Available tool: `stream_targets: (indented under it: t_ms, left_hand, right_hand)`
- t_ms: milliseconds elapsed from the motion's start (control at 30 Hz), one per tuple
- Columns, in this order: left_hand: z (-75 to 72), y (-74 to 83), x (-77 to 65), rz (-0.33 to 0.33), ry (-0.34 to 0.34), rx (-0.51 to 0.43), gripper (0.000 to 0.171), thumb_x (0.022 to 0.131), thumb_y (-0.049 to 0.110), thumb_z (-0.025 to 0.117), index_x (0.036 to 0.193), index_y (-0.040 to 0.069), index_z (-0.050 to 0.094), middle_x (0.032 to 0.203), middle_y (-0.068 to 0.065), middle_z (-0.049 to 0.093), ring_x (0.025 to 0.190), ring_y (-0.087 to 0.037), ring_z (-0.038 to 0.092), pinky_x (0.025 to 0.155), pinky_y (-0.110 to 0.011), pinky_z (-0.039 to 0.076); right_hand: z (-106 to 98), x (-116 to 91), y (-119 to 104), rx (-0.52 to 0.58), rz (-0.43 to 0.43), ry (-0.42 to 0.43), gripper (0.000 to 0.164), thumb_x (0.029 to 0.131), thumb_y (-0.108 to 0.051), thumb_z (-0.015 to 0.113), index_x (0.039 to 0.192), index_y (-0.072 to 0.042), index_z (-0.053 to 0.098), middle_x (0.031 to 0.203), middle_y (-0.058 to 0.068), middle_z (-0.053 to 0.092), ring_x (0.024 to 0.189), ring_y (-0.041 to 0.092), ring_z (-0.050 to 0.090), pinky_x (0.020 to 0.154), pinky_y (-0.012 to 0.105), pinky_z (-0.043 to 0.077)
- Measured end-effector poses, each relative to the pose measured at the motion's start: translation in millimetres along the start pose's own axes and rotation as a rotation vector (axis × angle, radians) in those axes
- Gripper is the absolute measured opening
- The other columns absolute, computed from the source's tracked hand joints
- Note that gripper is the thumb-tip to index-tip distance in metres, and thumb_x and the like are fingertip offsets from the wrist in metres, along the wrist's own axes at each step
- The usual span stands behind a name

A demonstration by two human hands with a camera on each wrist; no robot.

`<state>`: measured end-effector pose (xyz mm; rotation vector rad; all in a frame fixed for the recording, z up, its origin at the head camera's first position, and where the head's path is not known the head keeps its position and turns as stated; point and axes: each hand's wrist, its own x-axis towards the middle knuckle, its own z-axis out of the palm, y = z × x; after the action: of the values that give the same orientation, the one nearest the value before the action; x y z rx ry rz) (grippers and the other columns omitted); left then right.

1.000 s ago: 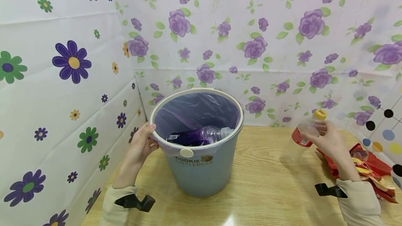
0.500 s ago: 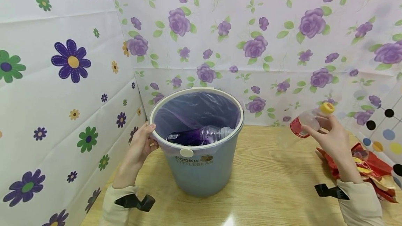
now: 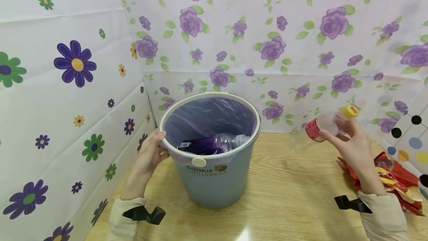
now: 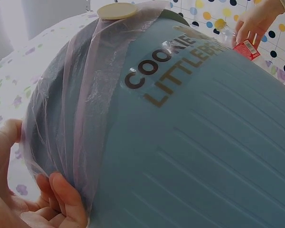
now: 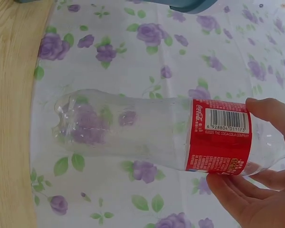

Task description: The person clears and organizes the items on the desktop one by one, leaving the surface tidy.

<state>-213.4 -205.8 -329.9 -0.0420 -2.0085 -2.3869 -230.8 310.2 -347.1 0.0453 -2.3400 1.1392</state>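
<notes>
My left hand (image 3: 149, 156) grips the left rim of a blue trash can (image 3: 215, 185), thumb over the edge, fingers against the clear liner (image 4: 97, 95) folded down outside. Inside the can lies a clear plastic bottle (image 3: 225, 143) with a dark purple label, on its side. On the right, my right hand (image 3: 355, 148) holds a clear Coca-Cola bottle (image 5: 133, 126) with a red label and a yellow cap (image 3: 350, 111). It is tilted, cap up to the right, base toward the can. The right wrist view shows thumb and fingers around its upper part, and no drink inside.
A crumpled red snack bag (image 3: 398, 181) lies at the right, behind my right forearm. The can stands on a wooden table (image 3: 284, 196). Flower-printed sheets (image 3: 234, 29) rise at the back and left, with a dotted one at the right.
My right hand has lifted the Coca-Cola bottle and tipped it from nearly upright to a stronger slant, its base swinging up and left. The left hand and the can have stayed in place.
</notes>
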Motion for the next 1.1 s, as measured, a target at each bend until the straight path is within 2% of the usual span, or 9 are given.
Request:
stream_targets:
  t_ms: [100,267,333,433,500,567,700,900,1100]
  left_hand:
    - [0.6,0.7,0.1,0.0,0.001,-0.001,0.017,0.093,0.025,0.047,0.104,0.014,0.053,0.072,0.008,0.052,0.062,-0.005,0.047,0.06,-0.018,0.045]
    - [1.9,1.6,0.6,0.001,0.001,-0.008,0.016,0.092,0.026,0.048,0.102,0.014,0.053,0.073,0.007,0.052,0.063,-0.006,0.047,0.06,-0.019,0.044]
    - [1.9,1.7,0.5,0.002,0.001,-0.007,0.016,0.092,0.026,0.048,0.101,0.014,0.053,0.073,0.007,0.052,0.063,-0.006,0.047,0.061,-0.019,0.044]
    - [1.4,1.1,0.6,-0.002,0.011,-0.005,0.014,0.092,0.025,0.047,0.099,0.015,0.053,0.072,0.007,0.051,0.063,-0.006,0.047,0.06,-0.019,0.044]
    - [1.0,0.6,0.7,-0.004,0.013,-0.004,0.013,0.092,0.025,0.047,0.098,0.015,0.053,0.072,0.007,0.051,0.063,-0.006,0.047,0.06,-0.019,0.044]
    - [0.8,0.2,1.3,-0.006,0.011,-0.007,0.012,0.092,0.025,0.047,0.096,0.015,0.053,0.071,0.007,0.051,0.063,-0.006,0.046,0.061,-0.019,0.044]
    - [0.1,-0.5,1.6,0.001,-0.002,-0.014,0.012,0.093,0.025,0.047,0.094,0.014,0.052,0.072,0.007,0.051,0.063,-0.006,0.046,0.061,-0.019,0.044]
    - [-1.3,-2.2,0.7,0.024,-0.024,-0.014,0.012,0.094,0.025,0.046,0.094,0.015,0.051,0.071,0.008,0.052,0.062,-0.005,0.047,0.06,-0.019,0.045]
    - [-0.2,-2.8,0.4,0.04,-0.023,-0.017,0.012,0.093,0.024,0.046,0.095,0.014,0.052,0.071,0.007,0.052,0.062,-0.005,0.047,0.061,-0.02,0.046]
  right_hand:
    - [0.9,0.7,-2.2,0.033,-0.034,0.031,0.059,0.085,-0.025,0.075,0.136,-0.015,0.048,0.123,-0.012,0.054,0.099,-0.019,0.046,0.077,-0.003,0.04]
    - [2.4,-0.3,-9.6,0.12,-0.092,0.087,0.035,0.083,-0.011,0.076,0.11,-0.008,0.054,0.139,-0.004,0.053,0.104,-0.015,0.052,0.079,0.0,0.043]
    - [3.2,-0.8,-14.2,0.161,-0.123,0.105,0.039,0.081,-0.004,0.075,0.115,-0.006,0.055,0.132,-0.007,0.056,0.103,-0.012,0.055,0.079,0.001,0.045]
    - [3.9,-1.1,-21.6,0.209,-0.162,0.122,0.054,0.08,0.003,0.074,0.129,-0.006,0.055,0.117,-0.013,0.059,0.099,-0.007,0.059,0.078,0.003,0.047]
    - [3.5,-1.8,-26.1,0.226,-0.175,0.135,0.062,0.079,0.006,0.074,0.135,-0.008,0.052,0.108,-0.014,0.059,0.095,-0.005,0.06,0.077,0.004,0.047]
    - [3.1,-3.0,-29.7,0.236,-0.178,0.147,0.064,0.078,0.008,0.074,0.136,-0.008,0.052,0.105,-0.012,0.059,0.092,-0.004,0.061,0.076,0.004,0.048]
    - [3.3,-5.9,-34.2,0.255,-0.19,0.154,0.064,0.076,0.012,0.073,0.134,-0.006,0.054,0.107,-0.011,0.061,0.09,-0.002,0.061,0.075,0.005,0.048]
    - [5.2,-9.9,-38.5,0.351,-0.255,0.151,0.062,0.075,0.018,0.07,0.132,0.001,0.053,0.111,-0.008,0.063,0.096,0.002,0.061,0.075,0.006,0.049]
    - [5.3,-9.2,-46.6,0.545,-0.331,0.131,0.057,0.077,0.018,0.067,0.13,0.007,0.052,0.112,-0.003,0.065,0.098,0.006,0.062,0.074,0.008,0.05]
